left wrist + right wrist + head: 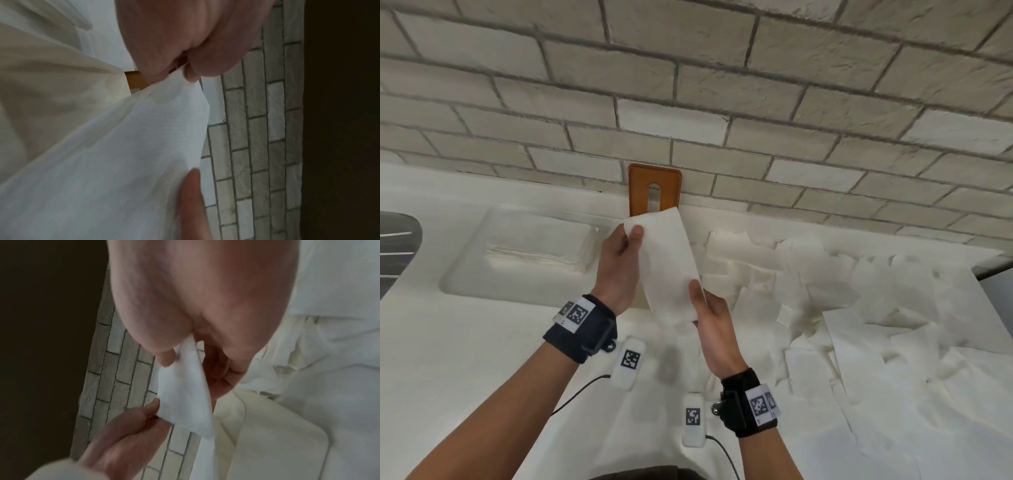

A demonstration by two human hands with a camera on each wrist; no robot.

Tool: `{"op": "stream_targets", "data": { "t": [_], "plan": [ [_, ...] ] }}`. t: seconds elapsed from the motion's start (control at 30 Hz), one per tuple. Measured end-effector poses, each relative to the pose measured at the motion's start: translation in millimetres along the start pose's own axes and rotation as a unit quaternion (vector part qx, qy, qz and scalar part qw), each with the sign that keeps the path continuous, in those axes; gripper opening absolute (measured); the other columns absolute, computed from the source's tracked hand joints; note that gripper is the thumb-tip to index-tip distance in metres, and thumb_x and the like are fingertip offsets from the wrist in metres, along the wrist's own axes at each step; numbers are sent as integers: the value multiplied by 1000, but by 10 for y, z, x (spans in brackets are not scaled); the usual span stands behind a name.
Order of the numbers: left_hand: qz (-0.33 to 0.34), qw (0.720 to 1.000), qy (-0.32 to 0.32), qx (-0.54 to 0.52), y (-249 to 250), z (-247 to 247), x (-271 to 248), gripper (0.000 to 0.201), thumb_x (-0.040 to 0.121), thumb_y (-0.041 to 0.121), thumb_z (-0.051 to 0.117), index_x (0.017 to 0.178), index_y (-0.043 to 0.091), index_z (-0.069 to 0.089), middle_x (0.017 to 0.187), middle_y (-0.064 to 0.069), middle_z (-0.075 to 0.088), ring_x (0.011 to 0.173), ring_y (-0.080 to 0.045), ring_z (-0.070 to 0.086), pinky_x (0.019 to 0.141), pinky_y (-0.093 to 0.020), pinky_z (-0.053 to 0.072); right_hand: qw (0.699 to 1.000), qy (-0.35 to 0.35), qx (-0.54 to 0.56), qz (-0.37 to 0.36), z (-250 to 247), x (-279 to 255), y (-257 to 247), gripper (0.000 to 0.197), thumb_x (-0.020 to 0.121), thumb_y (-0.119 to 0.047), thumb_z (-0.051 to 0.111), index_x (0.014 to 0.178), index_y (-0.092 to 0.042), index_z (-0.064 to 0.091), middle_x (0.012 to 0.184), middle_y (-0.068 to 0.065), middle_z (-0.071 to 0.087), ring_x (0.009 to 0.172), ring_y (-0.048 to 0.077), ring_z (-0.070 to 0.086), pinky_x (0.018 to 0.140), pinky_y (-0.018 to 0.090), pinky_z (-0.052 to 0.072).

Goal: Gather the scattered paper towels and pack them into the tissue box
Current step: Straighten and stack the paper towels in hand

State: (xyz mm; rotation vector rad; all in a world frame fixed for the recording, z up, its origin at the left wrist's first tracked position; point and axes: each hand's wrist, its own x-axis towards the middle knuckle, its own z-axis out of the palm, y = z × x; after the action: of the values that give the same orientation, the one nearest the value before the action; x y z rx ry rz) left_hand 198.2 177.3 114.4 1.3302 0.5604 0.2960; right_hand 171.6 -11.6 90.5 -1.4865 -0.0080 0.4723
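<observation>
I hold one folded white paper towel [667, 260] in the air over the white counter, between both hands. My left hand [631, 236] pinches its upper left corner, thumb on top. At the lower right corner my right hand [697, 298] pinches it. The left wrist view shows the towel [115, 162] hanging from my left fingertips [191, 74]; the right wrist view shows the same towel [185, 399] pinched by my right fingers [166, 358]. The open white tissue box [465, 274] lies to the left with a stack of towels [534, 255] inside. Several scattered paper towels [842, 301] cover the counter to the right.
An orange lid with a slot [640, 188] leans against the brick wall [722, 85] behind the towel. Two white marker pods [628, 363] [693, 419] with cables lie on the counter near me. A dark object [397, 246] sits at the left edge.
</observation>
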Motion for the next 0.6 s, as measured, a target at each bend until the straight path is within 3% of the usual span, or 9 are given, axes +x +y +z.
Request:
{"op": "stream_targets", "data": {
  "t": [0.1,0.17,0.23,0.3,0.37,0.4,0.47,0.53,0.6],
  "plan": [
    [7,1000,-9,-8,62,-60,145,29,110,35,56,125,11,63,118,-7,76,116,-29,71,97,-53,60,998,53,-4,-16,163,119,91,41,110,-53,55,118,-21,78,118,-3,81,115,17,75,109,51,56],
    [-2,998,-20,62,44,-119,229,33,105,32,67,132,16,58,118,-7,75,114,-27,71,92,-47,61,993,103,-48,-36,311,240,114,34,107,-50,61,113,-21,78,113,-6,81,105,12,75,101,46,59],
    [-7,983,-38,178,-49,-184,305,54,95,26,80,140,22,49,111,-4,73,103,-23,71,87,-41,59,983,131,-111,-59,482,367,117,23,106,-35,65,125,-24,71,120,-11,77,100,6,71,96,35,59],
    [21,951,-47,304,-155,-224,376,70,92,14,80,148,23,39,97,2,67,91,-20,67,83,-36,53,977,135,-148,-67,644,459,109,52,105,-19,66,150,-35,46,126,-7,73,104,9,70,95,29,59],
    [62,919,-52,386,-258,-259,489,77,93,3,73,155,21,32,89,-2,64,83,-25,65,80,-36,51,979,123,-145,-68,765,520,138,71,103,-5,60,154,-46,31,119,0,74,102,16,73,91,31,63],
    [85,903,-61,418,-304,-276,547,77,92,0,70,156,20,32,86,-7,65,81,-28,65,79,-39,53,974,114,-182,-73,796,539,162,70,103,-2,56,152,-47,33,117,1,72,104,19,73,90,31,62],
    [119,861,-84,487,-373,-317,633,72,90,-2,68,153,20,39,85,-8,63,83,-32,65,81,-47,57,946,76,-309,-59,828,559,188,53,104,-2,50,148,-32,47,122,8,66,113,29,67,96,35,56],
    [141,824,-102,539,-409,-340,647,59,89,-2,68,143,18,53,106,-11,62,102,-36,64,94,-52,56,911,19,-413,-4,852,567,179,38,108,-6,47,144,-14,54,135,16,60,124,36,61,105,40,49],
    [151,806,-106,562,-434,-321,596,43,91,0,69,132,13,64,143,-16,50,128,-37,56,109,-49,50,877,-40,-478,21,846,562,138,37,111,-13,48,147,-7,50,141,21,56,128,39,58,107,44,48]
  ]
}}
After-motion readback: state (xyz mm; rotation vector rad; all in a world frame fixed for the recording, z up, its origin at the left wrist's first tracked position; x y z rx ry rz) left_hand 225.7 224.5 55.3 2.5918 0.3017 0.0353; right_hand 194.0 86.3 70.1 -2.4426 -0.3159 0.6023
